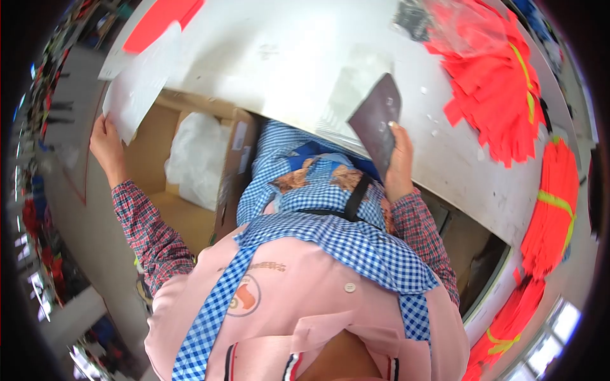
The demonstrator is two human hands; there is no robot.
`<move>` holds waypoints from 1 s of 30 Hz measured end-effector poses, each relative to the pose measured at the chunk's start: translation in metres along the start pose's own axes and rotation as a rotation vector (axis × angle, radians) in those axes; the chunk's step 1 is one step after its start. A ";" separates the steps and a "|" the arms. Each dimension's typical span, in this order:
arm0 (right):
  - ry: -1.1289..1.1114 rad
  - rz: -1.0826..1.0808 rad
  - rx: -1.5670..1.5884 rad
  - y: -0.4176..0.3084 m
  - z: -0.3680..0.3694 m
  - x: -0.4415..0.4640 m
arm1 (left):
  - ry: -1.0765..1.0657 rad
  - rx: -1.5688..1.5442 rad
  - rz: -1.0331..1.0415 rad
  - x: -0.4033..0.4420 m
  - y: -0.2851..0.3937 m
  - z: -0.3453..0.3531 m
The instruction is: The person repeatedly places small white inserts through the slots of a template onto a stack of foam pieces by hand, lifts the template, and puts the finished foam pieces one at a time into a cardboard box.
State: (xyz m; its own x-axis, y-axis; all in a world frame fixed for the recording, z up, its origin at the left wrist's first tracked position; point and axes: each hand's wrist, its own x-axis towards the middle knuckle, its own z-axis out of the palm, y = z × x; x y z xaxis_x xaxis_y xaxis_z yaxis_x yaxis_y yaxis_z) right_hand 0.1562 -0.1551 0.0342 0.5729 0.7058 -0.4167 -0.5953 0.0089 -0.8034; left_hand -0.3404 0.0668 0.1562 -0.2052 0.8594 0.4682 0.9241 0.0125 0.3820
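Note:
A thin white sheet (141,79) hangs from my left hand (108,147), whose fingers pinch its lower left edge above the cardboard box. My right hand (399,162) grips a dark, glossy sheet (376,120) by its right edge, with the thumb on top. This dark sheet is tilted over the front edge of the white table (254,57). Just behind it a pale translucent sheet (352,95) lies on the table.
An open cardboard box (146,136) with a white plastic bag (198,159) stands below the table's front edge. Bundles of red strips (495,89) tied with yellow lie at the right. A red piece (162,24) lies at the table's far left.

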 end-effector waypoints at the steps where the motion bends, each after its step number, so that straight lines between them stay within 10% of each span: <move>1: -0.008 0.010 -0.003 0.000 0.000 0.000 | 0.001 0.085 -0.059 -0.003 -0.026 -0.011; 6: -0.005 0.061 -0.013 -0.004 0.001 0.001 | -0.246 0.464 -0.073 -0.025 -0.150 -0.015; 12: -0.051 0.066 -0.036 -0.010 0.007 -0.005 | -0.244 0.373 0.106 -0.070 -0.094 0.057; 22: -0.052 0.084 -0.027 -0.007 0.002 -0.002 | -0.931 0.224 0.297 -0.211 -0.068 0.180; 26: -0.070 0.083 -0.020 0.000 -0.008 0.006 | -0.844 0.220 0.304 -0.184 -0.055 0.168; 30: -0.057 0.077 -0.031 -0.003 -0.007 0.003 | -0.568 0.008 0.297 -0.099 0.103 0.067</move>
State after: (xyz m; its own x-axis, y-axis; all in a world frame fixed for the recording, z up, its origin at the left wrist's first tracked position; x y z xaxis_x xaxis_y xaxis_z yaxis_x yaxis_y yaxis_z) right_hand 0.1639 -0.1579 0.0318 0.4926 0.7430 -0.4530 -0.6182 -0.0676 -0.7831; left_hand -0.2032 0.0176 0.0956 0.2607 0.9637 0.0572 0.9181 -0.2658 0.2940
